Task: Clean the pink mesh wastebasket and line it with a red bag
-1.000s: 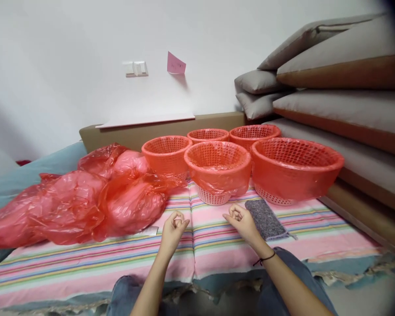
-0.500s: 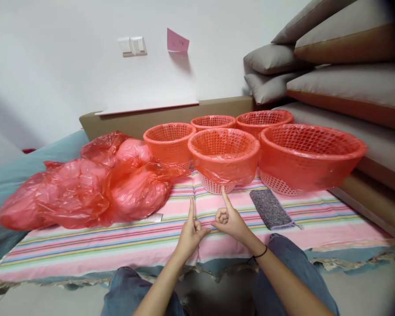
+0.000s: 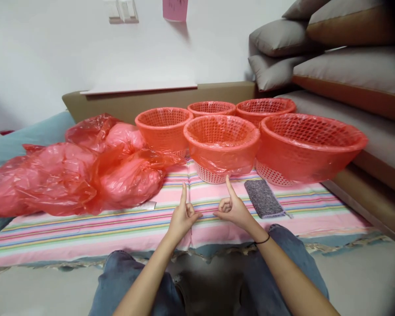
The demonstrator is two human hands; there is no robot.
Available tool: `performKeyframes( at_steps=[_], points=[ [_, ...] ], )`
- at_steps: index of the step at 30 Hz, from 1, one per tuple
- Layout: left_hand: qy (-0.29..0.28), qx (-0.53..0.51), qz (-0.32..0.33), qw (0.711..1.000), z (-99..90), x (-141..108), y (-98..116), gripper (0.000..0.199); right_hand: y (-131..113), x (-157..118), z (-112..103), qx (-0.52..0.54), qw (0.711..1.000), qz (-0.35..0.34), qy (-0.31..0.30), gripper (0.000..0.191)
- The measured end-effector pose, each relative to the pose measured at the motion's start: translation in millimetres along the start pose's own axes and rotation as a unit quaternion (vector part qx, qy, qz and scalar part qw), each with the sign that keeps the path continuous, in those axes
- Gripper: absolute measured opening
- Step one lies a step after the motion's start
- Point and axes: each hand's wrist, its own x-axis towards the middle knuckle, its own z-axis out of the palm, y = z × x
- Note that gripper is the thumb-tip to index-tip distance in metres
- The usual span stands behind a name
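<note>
My left hand [image 3: 181, 216] hovers over the striped cloth [image 3: 102, 235], index finger pointing forward and thumb out to the right, the other fingers curled in. Mirroring it, my right hand [image 3: 233, 209] has its index finger and thumb stretched out and wears a dark band at the wrist. Both hold nothing, and a small gap separates the thumb tips. Just beyond the fingertips stands a red mesh basket [image 3: 222, 149] lined with thin red plastic. A grey scouring cloth [image 3: 263, 199] lies right of my right hand. Filled red plastic bags [image 3: 128, 180] lie to the left.
Behind are more lined baskets: one at back left [image 3: 164, 127], one at back middle [image 3: 211, 107], one at back right [image 3: 265, 106], and a larger basket [image 3: 311, 149] at right. Grey-brown cushions [image 3: 349, 70] are stacked on the right. A wall with switches [image 3: 123, 10] rises behind.
The camera view has tipped down, so the baskets and wall sit higher in the picture. My hands have moved slightly apart, keeping the same finger pose.
</note>
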Motion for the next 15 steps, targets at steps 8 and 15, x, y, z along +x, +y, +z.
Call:
performKeyframes(
  at_steps=[8,15],
  points=[
    [-0.016,-0.012,0.01,1.0,7.9,3,10,0.112,7,-2,-10,-0.008,1.0,-0.01,0.007,0.129],
    [-0.039,-0.078,-0.008,0.996,8.5,5,21,0.12,0,-4,-8,-0.01,1.0,-0.011,0.001,0.128]
  ],
)
